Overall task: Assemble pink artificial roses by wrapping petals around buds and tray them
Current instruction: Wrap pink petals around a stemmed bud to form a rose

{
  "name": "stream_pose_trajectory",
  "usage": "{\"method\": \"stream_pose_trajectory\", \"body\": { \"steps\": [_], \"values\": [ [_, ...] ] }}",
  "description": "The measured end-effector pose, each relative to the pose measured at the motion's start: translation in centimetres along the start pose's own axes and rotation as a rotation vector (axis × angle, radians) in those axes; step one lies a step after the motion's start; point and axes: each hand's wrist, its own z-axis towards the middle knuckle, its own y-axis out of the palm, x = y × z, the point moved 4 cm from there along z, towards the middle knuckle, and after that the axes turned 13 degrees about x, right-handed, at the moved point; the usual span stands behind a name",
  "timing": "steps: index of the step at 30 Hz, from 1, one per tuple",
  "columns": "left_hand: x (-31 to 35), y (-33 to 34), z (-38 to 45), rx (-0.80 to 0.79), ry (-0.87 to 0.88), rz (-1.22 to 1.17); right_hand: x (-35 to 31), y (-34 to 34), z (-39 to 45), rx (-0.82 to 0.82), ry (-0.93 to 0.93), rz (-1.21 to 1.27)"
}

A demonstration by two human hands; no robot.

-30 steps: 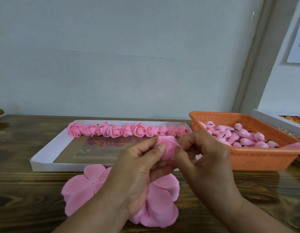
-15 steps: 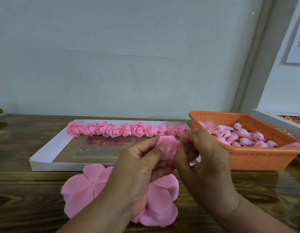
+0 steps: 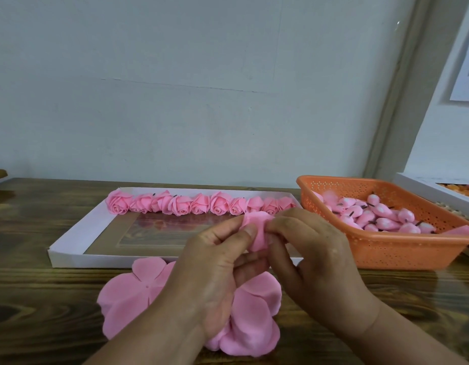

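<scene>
Barely shifted, both grips, left hand [image 3: 217, 262] and right hand [image 3: 309, 248], pinch the rose [image 3: 257, 230] between them.

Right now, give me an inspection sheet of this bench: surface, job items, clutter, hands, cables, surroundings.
Surface: dark wooden table, grain visible.
Job's things: white tray with one row of finished roses along its far edge; orange basket of buds at right; loose petal sheets lying flat in front of the tray; rose in progress held above them.
Clutter: nothing seen.
Grippers: left hand and right hand both pinch the rose in progress.
Cables: nothing seen.
Surroundings: pale wall behind; another white tray far right, contents unclear; paper on the side wall.
</scene>
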Motion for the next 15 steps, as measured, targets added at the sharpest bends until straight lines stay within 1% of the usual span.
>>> {"method": "stream_pose_trajectory", "body": {
  "steps": [8,12,15],
  "values": [
    [-0.1,-0.1,0.0,0.026,0.011,0.006,-0.3,0.8,-0.1,-0.023,0.02,-0.094],
    [0.0,-0.1,0.2,0.042,0.012,0.02,-0.3,1.0,-0.1,-0.039,0.033,-0.085],
    [-0.1,-0.2,0.2,0.038,0.014,0.03,0.0,1.1,0.0,-0.067,0.084,-0.042]
  ]
}}
